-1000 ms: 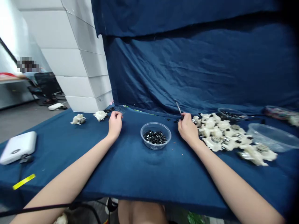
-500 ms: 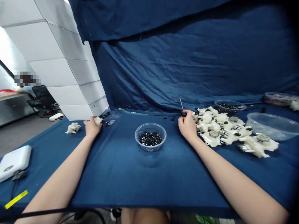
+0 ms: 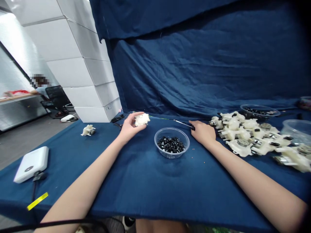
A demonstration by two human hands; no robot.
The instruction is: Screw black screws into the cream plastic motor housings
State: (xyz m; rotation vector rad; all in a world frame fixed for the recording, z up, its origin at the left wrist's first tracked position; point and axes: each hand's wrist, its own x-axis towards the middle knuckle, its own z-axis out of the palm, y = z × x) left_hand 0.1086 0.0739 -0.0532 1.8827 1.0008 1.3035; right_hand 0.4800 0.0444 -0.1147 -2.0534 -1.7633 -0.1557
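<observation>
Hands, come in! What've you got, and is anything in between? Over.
Left hand: holding white part. Right hand: on screwdriver. Bowl of black bits between them.

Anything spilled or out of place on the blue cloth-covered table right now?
Three tiny orange specks lie loose on the blue tablecloth, right of the clear round plastic bowl, near the right hand. They look stray, outside any container; too small to identify. Nothing else stands out.

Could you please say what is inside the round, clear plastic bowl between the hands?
The round, clear plastic bowl holds small, shiny black pieces; the heap covers its floor and any lower pieces.
</observation>
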